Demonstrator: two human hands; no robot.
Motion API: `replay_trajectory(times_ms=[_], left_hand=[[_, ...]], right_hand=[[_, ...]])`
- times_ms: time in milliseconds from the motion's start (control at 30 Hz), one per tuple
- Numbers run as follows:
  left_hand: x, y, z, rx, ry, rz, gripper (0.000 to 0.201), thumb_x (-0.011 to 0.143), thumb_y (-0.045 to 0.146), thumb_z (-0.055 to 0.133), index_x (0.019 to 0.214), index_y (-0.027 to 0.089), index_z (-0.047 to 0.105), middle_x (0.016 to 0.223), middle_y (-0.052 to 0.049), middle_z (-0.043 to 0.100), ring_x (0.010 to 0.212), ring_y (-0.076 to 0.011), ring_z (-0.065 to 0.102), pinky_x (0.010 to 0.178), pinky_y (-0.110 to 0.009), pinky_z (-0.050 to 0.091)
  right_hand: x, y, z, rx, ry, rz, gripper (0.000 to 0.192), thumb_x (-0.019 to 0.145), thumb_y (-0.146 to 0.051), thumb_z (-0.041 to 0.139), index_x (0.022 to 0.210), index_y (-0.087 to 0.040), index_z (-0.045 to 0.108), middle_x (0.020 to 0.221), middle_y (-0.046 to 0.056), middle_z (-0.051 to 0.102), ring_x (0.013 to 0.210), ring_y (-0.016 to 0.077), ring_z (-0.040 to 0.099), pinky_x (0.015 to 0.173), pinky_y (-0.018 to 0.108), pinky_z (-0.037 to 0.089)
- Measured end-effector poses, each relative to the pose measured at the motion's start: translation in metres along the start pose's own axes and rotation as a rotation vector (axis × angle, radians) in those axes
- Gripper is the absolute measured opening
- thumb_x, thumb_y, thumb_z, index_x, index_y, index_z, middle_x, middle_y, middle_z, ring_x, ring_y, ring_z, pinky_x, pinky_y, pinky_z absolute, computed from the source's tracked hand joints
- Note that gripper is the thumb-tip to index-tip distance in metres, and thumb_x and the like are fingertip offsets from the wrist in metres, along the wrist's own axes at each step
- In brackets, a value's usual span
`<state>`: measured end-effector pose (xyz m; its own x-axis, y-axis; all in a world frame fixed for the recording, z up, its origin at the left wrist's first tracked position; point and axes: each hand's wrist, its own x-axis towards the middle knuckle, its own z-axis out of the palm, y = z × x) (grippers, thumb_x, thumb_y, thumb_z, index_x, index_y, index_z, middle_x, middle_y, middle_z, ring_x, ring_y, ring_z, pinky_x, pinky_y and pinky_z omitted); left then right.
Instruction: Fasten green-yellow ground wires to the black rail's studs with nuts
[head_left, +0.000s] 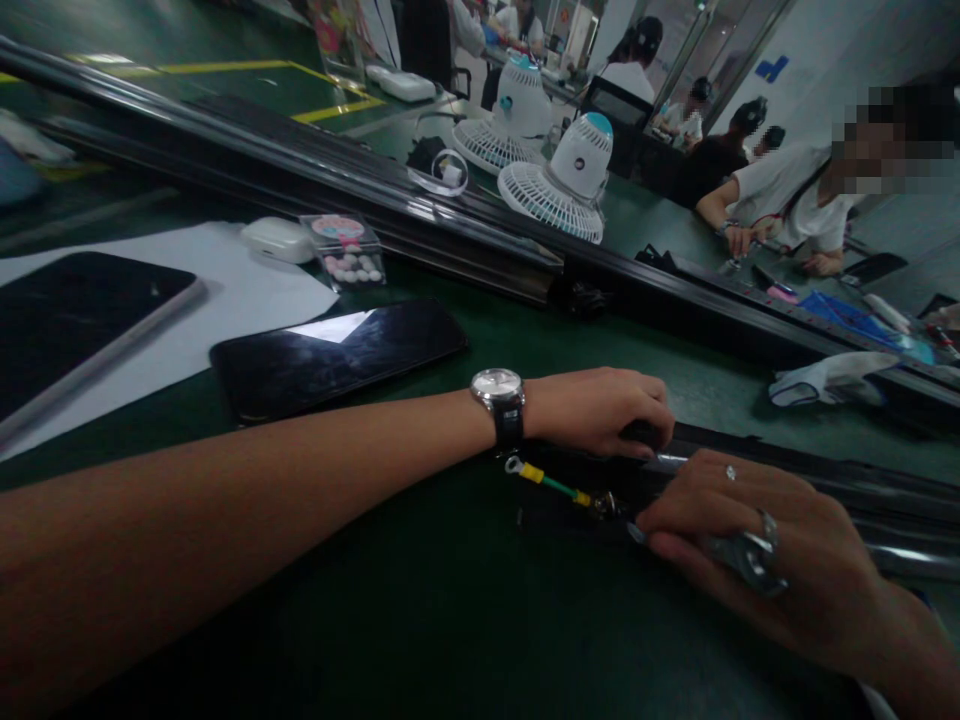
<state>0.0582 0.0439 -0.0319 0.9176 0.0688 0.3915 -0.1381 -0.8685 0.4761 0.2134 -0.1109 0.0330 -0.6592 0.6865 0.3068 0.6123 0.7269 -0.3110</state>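
Note:
My left hand (611,410), with a watch on its wrist, has its fingers curled over a black metal profile (810,470) lying on the table. Near its wrist a short yellow-green wire (553,485) sticks out, with a ring terminal on its free end. The wire's other end meets a small metal fastener (604,505) on the dark profile. Right beside that fastener, my right hand (772,540) is closed around a silver metal tool (742,562). Its shape resembles a wrench, but the fingers hide most of it. Both hands are close together.
A black phone (341,355), a larger dark device (82,320) on white paper (262,300), a white case (277,240) and a clear candy box (349,250) lie left. Long black rails (450,235) cross behind. Beyond are white fans (555,180), a glove (825,380) and a seated co-worker (795,210).

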Motion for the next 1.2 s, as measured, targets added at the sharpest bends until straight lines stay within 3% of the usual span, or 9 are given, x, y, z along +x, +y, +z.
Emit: replay_trajectory(times_ms=[100, 167, 367, 667, 900, 1000, 1100, 1200], left_hand=[[-0.001, 0.001, 0.000, -0.025, 0.015, -0.010, 0.029, 0.087, 0.012, 0.069, 0.114, 0.023, 0.070, 0.114, -0.007, 0.067, 0.104, -0.0208, 0.063, 0.093, -0.034, 0.049], [-0.001, 0.001, -0.001, -0.028, 0.015, -0.013, 0.028, 0.088, 0.014, 0.069, 0.114, 0.023, 0.070, 0.113, -0.007, 0.068, 0.104, -0.0212, 0.064, 0.092, -0.034, 0.049], [0.001, 0.000, 0.000, 0.013, -0.014, -0.008, 0.016, 0.093, 0.024, 0.069, 0.108, 0.020, 0.072, 0.113, -0.008, 0.067, 0.105, -0.0207, 0.063, 0.093, -0.032, 0.049], [0.001, -0.002, 0.002, 0.019, -0.027, -0.028, 0.010, 0.092, 0.023, 0.070, 0.101, 0.021, 0.072, 0.114, -0.007, 0.066, 0.105, -0.0195, 0.062, 0.091, -0.030, 0.048], [0.001, 0.000, -0.002, 0.005, -0.048, -0.012, 0.033, 0.092, 0.017, 0.067, 0.125, 0.018, 0.065, 0.117, -0.010, 0.064, 0.109, -0.0217, 0.061, 0.097, -0.034, 0.048], [0.002, 0.000, -0.002, 0.001, -0.060, -0.014, 0.024, 0.095, 0.020, 0.065, 0.118, 0.020, 0.068, 0.117, -0.009, 0.064, 0.108, -0.0212, 0.061, 0.098, -0.034, 0.048], [0.002, -0.001, -0.002, 0.004, -0.061, -0.020, 0.015, 0.096, 0.026, 0.065, 0.109, 0.021, 0.071, 0.116, -0.008, 0.064, 0.108, -0.0207, 0.061, 0.096, -0.033, 0.047], [0.002, -0.001, -0.001, 0.023, -0.050, -0.013, 0.015, 0.095, 0.027, 0.067, 0.108, 0.020, 0.072, 0.115, -0.008, 0.064, 0.107, -0.0206, 0.061, 0.095, -0.032, 0.048]], right_hand=[[-0.002, 0.002, -0.011, 0.040, -0.107, -0.053, 0.018, 0.097, -0.010, 0.059, 0.112, -0.019, 0.063, 0.093, 0.003, 0.075, 0.083, 0.0156, 0.072, 0.077, 0.033, 0.057], [-0.004, 0.001, -0.016, 0.044, -0.099, -0.045, 0.022, 0.096, -0.009, 0.060, 0.114, -0.020, 0.063, 0.094, 0.003, 0.075, 0.084, 0.0163, 0.072, 0.079, 0.034, 0.057], [-0.006, -0.002, -0.008, 0.009, 0.009, 0.095, 0.008, 0.097, -0.023, 0.066, 0.105, -0.021, 0.066, 0.083, 0.001, 0.075, 0.074, 0.0168, 0.072, 0.061, 0.030, 0.054], [-0.002, 0.000, 0.003, 0.023, 0.033, 0.047, 0.007, 0.098, -0.024, 0.066, 0.103, -0.019, 0.065, 0.080, 0.001, 0.075, 0.069, 0.0164, 0.070, 0.061, 0.031, 0.054], [-0.003, 0.010, -0.017, 0.015, -0.202, -0.129, 0.027, 0.100, -0.009, 0.055, 0.123, -0.020, 0.063, 0.102, 0.004, 0.073, 0.088, 0.0158, 0.070, 0.078, 0.034, 0.055], [-0.004, 0.006, -0.021, 0.029, -0.086, -0.042, 0.018, 0.099, -0.013, 0.060, 0.116, -0.019, 0.064, 0.095, 0.003, 0.075, 0.087, 0.0152, 0.071, 0.079, 0.031, 0.056], [-0.003, -0.001, -0.017, -0.010, 0.009, 0.072, 0.005, 0.099, -0.025, 0.065, 0.102, -0.021, 0.066, 0.083, 0.001, 0.076, 0.076, 0.0144, 0.073, 0.066, 0.027, 0.055], [-0.001, -0.006, -0.011, -0.082, 0.045, 0.104, 0.012, 0.102, -0.031, 0.060, 0.098, -0.021, 0.067, 0.080, 0.001, 0.077, 0.069, 0.0149, 0.074, 0.056, 0.026, 0.054]])
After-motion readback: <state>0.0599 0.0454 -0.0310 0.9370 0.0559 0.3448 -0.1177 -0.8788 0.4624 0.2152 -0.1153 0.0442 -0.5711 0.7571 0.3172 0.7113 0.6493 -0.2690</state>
